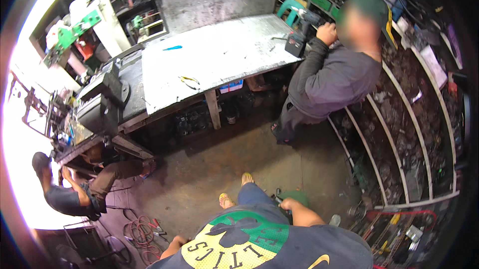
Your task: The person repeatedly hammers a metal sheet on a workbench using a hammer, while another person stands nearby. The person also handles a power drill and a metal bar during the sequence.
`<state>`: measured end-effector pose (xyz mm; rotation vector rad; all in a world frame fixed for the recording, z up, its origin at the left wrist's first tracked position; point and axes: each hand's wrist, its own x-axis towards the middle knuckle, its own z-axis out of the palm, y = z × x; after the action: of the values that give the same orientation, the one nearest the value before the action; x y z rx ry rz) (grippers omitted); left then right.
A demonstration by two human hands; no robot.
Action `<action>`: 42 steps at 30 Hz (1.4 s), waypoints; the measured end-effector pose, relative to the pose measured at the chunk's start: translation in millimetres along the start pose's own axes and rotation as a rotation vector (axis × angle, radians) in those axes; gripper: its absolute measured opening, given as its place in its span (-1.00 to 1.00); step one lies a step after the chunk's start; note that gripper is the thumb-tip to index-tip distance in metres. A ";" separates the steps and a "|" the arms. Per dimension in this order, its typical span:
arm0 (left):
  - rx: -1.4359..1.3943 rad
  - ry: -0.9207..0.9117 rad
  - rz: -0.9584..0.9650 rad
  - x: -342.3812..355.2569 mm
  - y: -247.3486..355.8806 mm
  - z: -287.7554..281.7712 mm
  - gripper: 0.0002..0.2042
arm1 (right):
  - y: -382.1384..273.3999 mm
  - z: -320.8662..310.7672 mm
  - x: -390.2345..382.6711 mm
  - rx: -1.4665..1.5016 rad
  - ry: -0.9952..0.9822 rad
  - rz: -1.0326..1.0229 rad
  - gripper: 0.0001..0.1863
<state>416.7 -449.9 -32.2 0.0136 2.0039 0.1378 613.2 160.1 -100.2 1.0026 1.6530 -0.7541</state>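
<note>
Workshop: pale scuffed worktop point(219, 39), grey upright backboard point(219, 3) along its rear; stained brown floor point(209, 159) runs from its straight front edge to the wearer. Right hand point(288, 204), fingers curled round dark tool point(277, 198), beside right hip; left hand point(175, 243) low at left side, can't tell its fingers.

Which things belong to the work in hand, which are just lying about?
In hand:
dark tool, kind unclear, in right hand
drill in co-worker's hand

Lying about:
pliers, blue item on bench
red cables on floor
</note>
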 end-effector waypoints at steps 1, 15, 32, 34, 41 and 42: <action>-0.088 -0.010 -0.058 -16.0 -12.5 14.0 -0.38 | 13.1 2.6 -0.6 -0.097 -0.039 0.004 -0.47; -0.452 0.187 -0.028 -12.2 75.8 -0.8 -0.53 | 36.2 -61.0 -3.2 -0.257 0.089 -0.042 -0.35; -0.279 0.097 -0.001 28.7 199.2 -39.1 -0.51 | 75.1 -86.6 38.7 -0.260 0.024 -0.086 -0.33; -0.186 0.106 0.072 26.9 196.6 -32.8 -0.48 | 100.0 -88.8 59.8 -0.227 -0.021 -0.044 -0.30; -0.292 0.245 0.086 22.1 196.6 -41.4 -0.49 | 119.2 -120.4 90.6 -0.326 0.124 -0.109 -0.31; -0.363 0.225 0.004 24.9 201.9 -46.4 -0.51 | 108.6 -133.1 85.0 -0.357 0.171 -0.111 -0.31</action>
<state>353.6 -251.8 -14.3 -0.2393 2.1743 0.5228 639.9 344.8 -144.0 0.7417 1.9215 -0.4292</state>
